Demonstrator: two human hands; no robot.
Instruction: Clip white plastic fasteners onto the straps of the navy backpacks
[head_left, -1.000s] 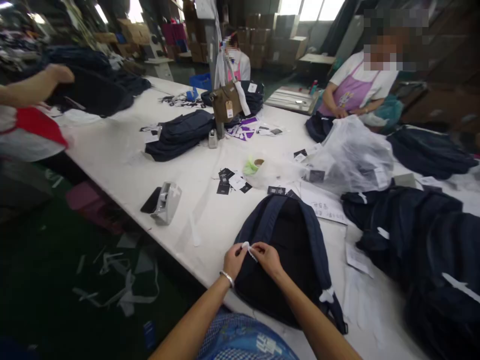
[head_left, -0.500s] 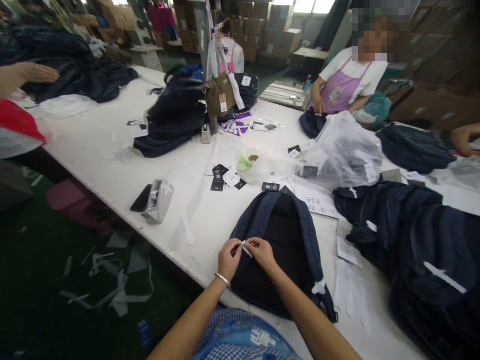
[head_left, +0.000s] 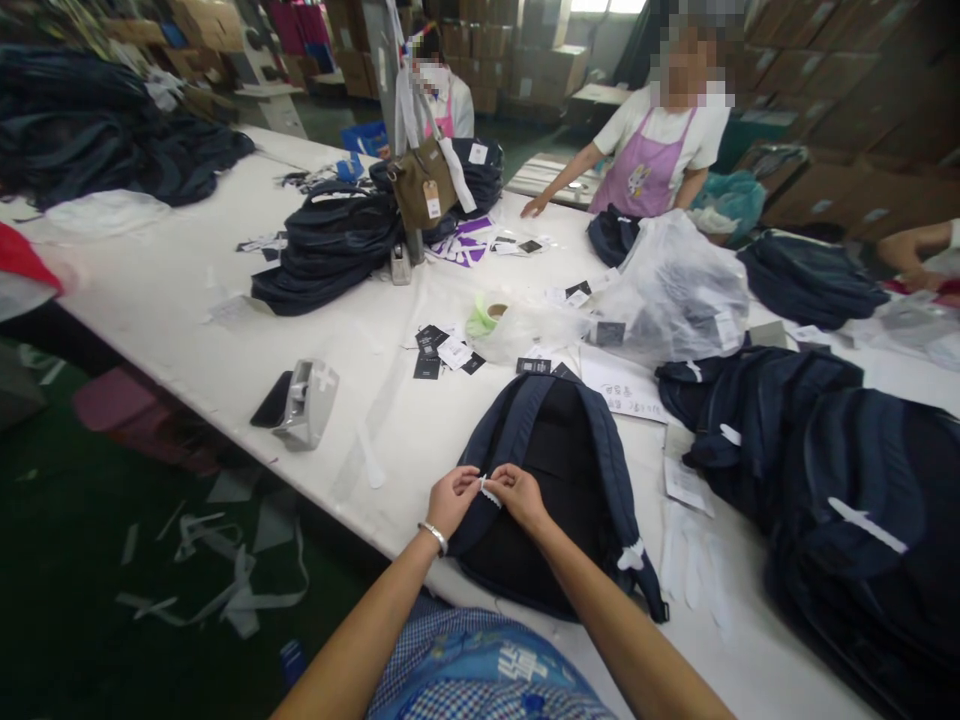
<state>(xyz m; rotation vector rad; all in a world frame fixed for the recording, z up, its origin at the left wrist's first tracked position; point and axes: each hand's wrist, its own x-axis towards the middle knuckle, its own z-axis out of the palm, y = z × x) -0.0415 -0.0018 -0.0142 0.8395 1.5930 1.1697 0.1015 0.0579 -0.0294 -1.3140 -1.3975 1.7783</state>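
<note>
A navy backpack (head_left: pixel 559 450) lies on the white table in front of me, its shoulder straps facing up. Over its left strap, my left hand (head_left: pixel 454 498) and my right hand (head_left: pixel 519 493) meet, fingertips pinched on a small white paper strip (head_left: pixel 490 493) with a scalloped edge. Both hands are closed on it. Another white strip (head_left: pixel 631 555) is wrapped around the lower end of the right strap. The lower part of the left strap is partly hidden by my hands.
More navy backpacks (head_left: pixel 847 480) with white strips are piled at the right. Loose white strips (head_left: pixel 694 560) lie beside mine. A tape dispenser (head_left: pixel 307 405), hang tags (head_left: pixel 442 350) and a plastic bag (head_left: pixel 667 290) are on the table. A co-worker (head_left: pixel 652 150) stands across it.
My hands stay pinched at the white strip with only slight finger movement. The co-worker across the table has stretched an arm out over it. The view has shifted a little; a hand at far left is gone.
</note>
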